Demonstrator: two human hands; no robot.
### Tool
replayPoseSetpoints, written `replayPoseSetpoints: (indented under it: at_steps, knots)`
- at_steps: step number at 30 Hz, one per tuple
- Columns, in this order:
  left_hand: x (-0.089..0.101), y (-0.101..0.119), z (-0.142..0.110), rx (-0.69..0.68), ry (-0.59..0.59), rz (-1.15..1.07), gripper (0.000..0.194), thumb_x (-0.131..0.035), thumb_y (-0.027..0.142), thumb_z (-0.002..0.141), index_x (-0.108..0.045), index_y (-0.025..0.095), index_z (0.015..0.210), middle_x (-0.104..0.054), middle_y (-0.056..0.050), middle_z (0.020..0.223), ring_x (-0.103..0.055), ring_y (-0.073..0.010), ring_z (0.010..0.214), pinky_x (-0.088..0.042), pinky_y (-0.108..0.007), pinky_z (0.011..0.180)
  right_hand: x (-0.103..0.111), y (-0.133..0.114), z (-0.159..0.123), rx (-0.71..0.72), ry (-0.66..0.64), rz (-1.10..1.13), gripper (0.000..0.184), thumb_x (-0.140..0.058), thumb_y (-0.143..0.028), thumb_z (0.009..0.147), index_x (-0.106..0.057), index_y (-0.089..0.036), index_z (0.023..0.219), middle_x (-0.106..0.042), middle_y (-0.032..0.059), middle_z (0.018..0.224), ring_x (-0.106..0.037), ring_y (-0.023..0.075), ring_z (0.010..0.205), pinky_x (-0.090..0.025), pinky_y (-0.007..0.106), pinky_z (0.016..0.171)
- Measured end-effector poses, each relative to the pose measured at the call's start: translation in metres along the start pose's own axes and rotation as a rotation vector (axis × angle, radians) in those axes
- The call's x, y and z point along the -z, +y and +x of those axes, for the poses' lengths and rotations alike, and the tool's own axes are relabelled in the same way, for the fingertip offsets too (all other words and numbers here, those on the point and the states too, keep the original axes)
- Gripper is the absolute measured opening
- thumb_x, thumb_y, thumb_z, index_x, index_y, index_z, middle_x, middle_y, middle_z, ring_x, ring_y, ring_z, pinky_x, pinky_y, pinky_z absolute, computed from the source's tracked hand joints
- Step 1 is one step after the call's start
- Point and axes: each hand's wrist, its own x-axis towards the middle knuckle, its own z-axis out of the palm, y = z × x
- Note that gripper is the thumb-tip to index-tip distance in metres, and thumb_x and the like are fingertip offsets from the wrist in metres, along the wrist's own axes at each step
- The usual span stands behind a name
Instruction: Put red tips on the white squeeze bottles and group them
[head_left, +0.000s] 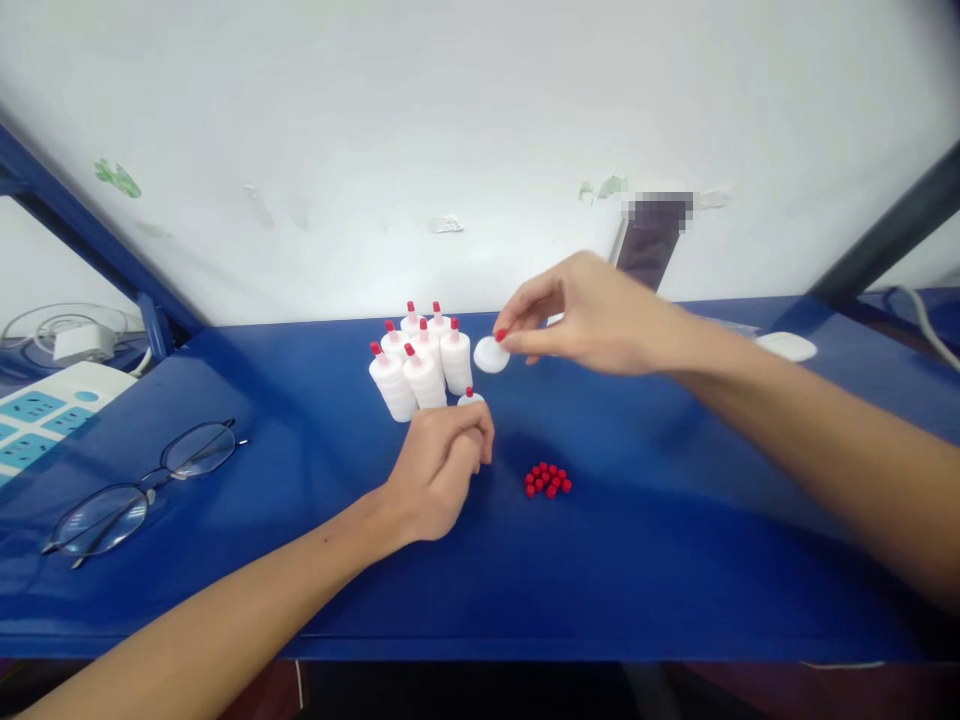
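My left hand (pixel 439 468) is closed around a small white bottle (pixel 471 397) whose red tip pokes out above my fingers, resting on the blue table (pixel 675 560). My right hand (pixel 592 312) hovers above the table and pinches another small white bottle (pixel 491 353) with a red cap, held on its side. Just left of it stands a cluster of several capped white bottles (pixel 420 365). A small pile of loose red caps (pixel 547 480) lies on the table right of my left hand.
A pair of glasses (pixel 142 485) lies at the left. A white power strip (pixel 45 410) and a coiled cable (pixel 71 335) sit at the far left edge. A white oval object (pixel 786 346) lies at the back right. A white wall rises behind the table.
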Motion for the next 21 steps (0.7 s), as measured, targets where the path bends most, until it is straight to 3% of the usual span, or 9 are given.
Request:
replayPoseSetpoints:
  at_steps: [3,7,13,16,21]
  knots:
    - [-0.001,0.002,-0.001,-0.076,-0.132,0.141,0.025,-0.038,0.02,0.089,-0.051,0.016,0.068,-0.056,-0.002,0.068,-0.049,-0.014,0.062,-0.037,-0.029,0.062,-0.021,0.009,0.004,0.022,-0.048,-0.035,0.014,-0.066,-0.011,0.075,-0.076,-0.016,0.083,-0.074,0.0027,0.074,-0.069,0.0162,0.067,-0.052,0.026,0.059]
    - [-0.001,0.002,0.0,-0.092,-0.23,0.145,0.028,-0.038,0.025,0.095,-0.051,0.016,0.072,-0.056,-0.003,0.077,-0.049,-0.0143,0.066,-0.038,-0.029,0.064,-0.042,0.016,0.005,0.094,-0.059,-0.072,0.014,-0.063,-0.013,0.077,-0.076,-0.015,0.083,-0.075,0.0032,0.077,-0.068,0.015,0.07,-0.05,0.026,0.064]
    - [-0.001,0.002,0.002,-0.115,-0.296,0.167,0.039,-0.03,0.033,0.103,-0.05,0.017,0.075,-0.054,-0.002,0.072,-0.046,-0.0141,0.065,-0.038,-0.028,0.065,-0.043,0.02,0.004,0.101,-0.086,-0.09,0.018,-0.062,-0.011,0.078,-0.075,-0.014,0.09,-0.075,0.0041,0.081,-0.068,0.0144,0.072,-0.05,0.028,0.068]
    - [-0.001,0.0,0.0,-0.117,-0.233,0.114,0.046,-0.026,0.036,0.104,-0.049,0.017,0.069,-0.052,-0.001,0.066,-0.044,-0.0123,0.059,-0.036,-0.027,0.062,-0.034,0.013,0.002,0.091,-0.045,-0.071,0.02,-0.063,-0.01,0.077,-0.074,-0.013,0.093,-0.074,0.0044,0.082,-0.068,0.0151,0.075,-0.052,0.028,0.069]
    - [0.0,-0.005,-0.002,0.045,0.034,-0.171,0.051,-0.022,0.046,0.104,-0.049,0.017,0.072,-0.05,0.001,0.059,-0.049,-0.0114,0.053,-0.038,-0.025,0.056,-0.019,-0.009,-0.007,0.193,-0.123,0.042,0.018,-0.064,-0.007,0.076,-0.071,-0.015,0.091,-0.074,0.0034,0.088,-0.067,0.0137,0.078,-0.054,0.027,0.071]
